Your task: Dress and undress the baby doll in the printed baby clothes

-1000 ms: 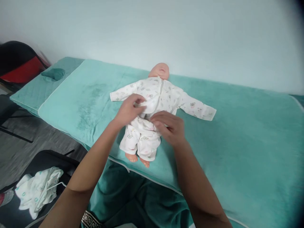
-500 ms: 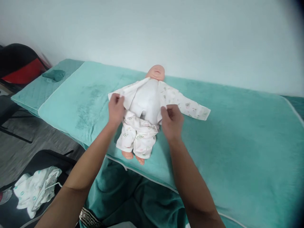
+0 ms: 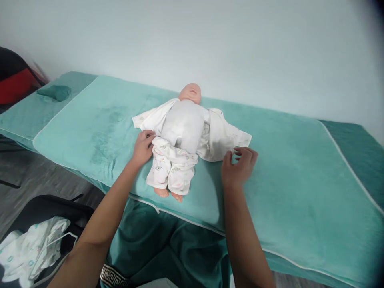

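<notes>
A baby doll [image 3: 191,93] lies face up, its white cloth torso [image 3: 183,124] uncovered. Its white printed jacket [image 3: 220,132] is spread wide, with the sleeves still on the arms and both front panels folded outward. Printed trousers [image 3: 172,166] cover the legs, and the bare feet stick out below. Beside the trousers' waistband, my left hand [image 3: 143,148] rests at the lower edge of the jacket's left panel, fingers loosely bent and apart. My right hand [image 3: 240,164] is open at the outer edge of the right panel, thumb and fingers apart.
A green padded bed [image 3: 288,180] with a face hole [image 3: 55,93] at its left end stands against a pale wall [image 3: 240,52]. At lower left, a black chair [image 3: 57,202] holds crumpled printed cloth [image 3: 36,248] and a white hanger [image 3: 70,236]. Another chair with red [image 3: 18,86] is behind.
Both hands have parted the jacket's front panels and folded them outward, baring the torso. My right hand has moved right and let go of its panel; my left hand has come slightly down.
</notes>
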{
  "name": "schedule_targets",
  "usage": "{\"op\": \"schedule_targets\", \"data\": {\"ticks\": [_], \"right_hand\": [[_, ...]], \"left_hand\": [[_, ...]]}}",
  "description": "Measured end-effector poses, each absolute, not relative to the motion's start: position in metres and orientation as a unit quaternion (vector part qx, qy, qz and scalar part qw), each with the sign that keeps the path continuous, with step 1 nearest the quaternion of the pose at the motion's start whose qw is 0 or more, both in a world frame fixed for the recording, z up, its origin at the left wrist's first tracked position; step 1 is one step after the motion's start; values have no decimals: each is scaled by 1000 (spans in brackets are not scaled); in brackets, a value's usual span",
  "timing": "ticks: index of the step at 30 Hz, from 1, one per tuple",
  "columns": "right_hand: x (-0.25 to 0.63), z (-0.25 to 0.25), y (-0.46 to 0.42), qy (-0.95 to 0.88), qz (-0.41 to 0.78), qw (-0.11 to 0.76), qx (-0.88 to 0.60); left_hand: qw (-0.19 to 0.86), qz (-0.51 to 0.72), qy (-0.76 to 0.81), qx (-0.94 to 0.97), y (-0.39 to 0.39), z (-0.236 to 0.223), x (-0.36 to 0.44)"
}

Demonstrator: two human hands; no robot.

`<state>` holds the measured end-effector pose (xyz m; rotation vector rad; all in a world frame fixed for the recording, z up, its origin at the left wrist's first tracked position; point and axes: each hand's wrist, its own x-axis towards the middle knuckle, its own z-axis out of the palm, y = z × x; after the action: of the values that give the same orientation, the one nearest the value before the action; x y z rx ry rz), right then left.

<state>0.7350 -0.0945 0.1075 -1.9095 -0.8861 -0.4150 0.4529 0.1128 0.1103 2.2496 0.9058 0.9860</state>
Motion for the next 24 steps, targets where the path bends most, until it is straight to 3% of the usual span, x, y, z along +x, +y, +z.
{"op": "schedule_targets", "data": {"ticks": [4,10,12,18,24], "right_hand": [[718,113,-88,-482,-174,449,-732],[704,121,-79,-559,121,487,-660],[702,122,-76,-574,168,497,-629],[707,122,-75,-611,212,490,-584],[696,116,-77,-620,107,444,-638]], "left_hand": [[289,345,300,841,116,113,453],[514,357,301,719,115,117,442],[566,335,302,690,116,120,438],[662,234,248,668,117,131,435],[628,245,235,700,114,135,440]]}}
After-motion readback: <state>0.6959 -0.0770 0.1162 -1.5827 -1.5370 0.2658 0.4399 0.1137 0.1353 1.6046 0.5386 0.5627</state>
